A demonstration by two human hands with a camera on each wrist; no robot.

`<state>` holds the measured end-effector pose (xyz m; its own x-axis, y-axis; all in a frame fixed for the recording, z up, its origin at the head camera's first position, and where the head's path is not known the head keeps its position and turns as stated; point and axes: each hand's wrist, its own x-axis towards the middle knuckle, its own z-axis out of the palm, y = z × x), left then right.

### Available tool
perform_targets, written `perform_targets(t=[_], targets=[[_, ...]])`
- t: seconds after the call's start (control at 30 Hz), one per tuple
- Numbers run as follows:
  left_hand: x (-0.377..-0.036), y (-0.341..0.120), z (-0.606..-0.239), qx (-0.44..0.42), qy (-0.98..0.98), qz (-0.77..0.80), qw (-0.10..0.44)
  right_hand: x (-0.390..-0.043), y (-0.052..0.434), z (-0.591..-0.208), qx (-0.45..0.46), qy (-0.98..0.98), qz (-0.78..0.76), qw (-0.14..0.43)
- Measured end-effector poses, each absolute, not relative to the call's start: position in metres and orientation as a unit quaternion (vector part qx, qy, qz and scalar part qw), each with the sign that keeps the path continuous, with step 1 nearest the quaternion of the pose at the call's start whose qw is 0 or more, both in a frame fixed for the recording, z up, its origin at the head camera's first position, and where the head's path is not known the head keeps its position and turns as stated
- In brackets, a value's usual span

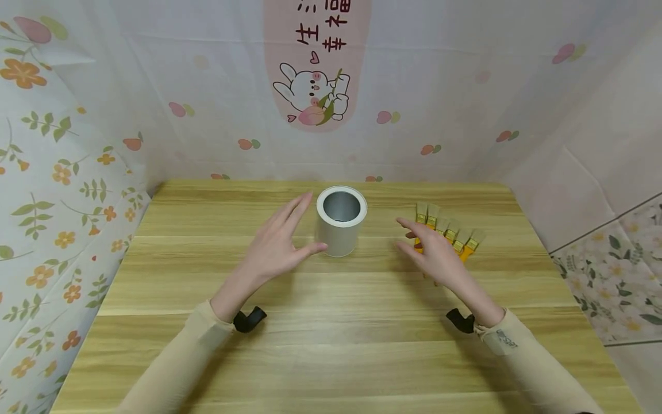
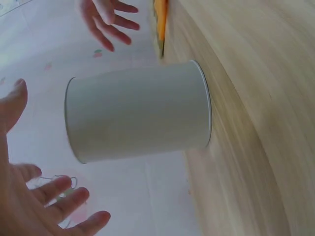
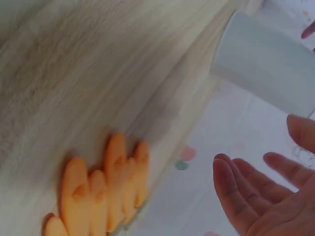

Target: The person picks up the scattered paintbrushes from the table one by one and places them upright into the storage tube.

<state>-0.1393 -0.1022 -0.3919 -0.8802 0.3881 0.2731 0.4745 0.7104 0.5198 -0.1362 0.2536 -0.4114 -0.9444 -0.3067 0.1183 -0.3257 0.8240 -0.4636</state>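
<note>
A pale grey-white cylindrical can [image 1: 336,238] stands upright on the wooden table, its round mouth facing up and its inside metallic. My left hand [image 1: 279,244] is at its left with fingers spread and thumb apart; the left wrist view shows a gap between that hand [image 2: 44,196] and the can [image 2: 138,113]. To the right of the can, my right hand [image 1: 431,250] hovers with loosely extended fingers and holds nothing. Several paintbrushes [image 1: 468,246] lie in a row beneath and beyond it, partly hidden by the hand. Their orange handles [image 3: 115,182] show in the right wrist view.
The wooden table [image 1: 331,356] ends at the back against a white printed cloth [image 1: 207,86] with a rabbit picture. A flowered cloth [image 1: 57,230] hangs along the left side, and a pale panel [image 1: 595,172] stands at the right.
</note>
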Motion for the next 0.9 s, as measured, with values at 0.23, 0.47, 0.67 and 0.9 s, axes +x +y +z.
perform_targets(t=[0.23,0.47,0.67,0.9], targets=[[-0.159,-0.085,-0.399,-0.149,-0.914,-0.376,-0.007,-0.158,0.266,-0.418,0.095,-0.961,0.259,-0.013],[-0.176,-0.068,-0.413,-0.142,-0.885,-0.442,-0.042,-0.175,0.273,-0.419,0.044,-0.971,0.229,-0.049],[-0.180,-0.058,-0.421,-0.136,-0.875,-0.461,-0.047,-0.186,0.276,-0.424,0.015,-0.977,0.196,-0.089],[-0.182,-0.050,-0.426,-0.146,-0.857,-0.493,-0.026,-0.192,0.273,-0.429,0.003,-0.981,0.167,-0.097]])
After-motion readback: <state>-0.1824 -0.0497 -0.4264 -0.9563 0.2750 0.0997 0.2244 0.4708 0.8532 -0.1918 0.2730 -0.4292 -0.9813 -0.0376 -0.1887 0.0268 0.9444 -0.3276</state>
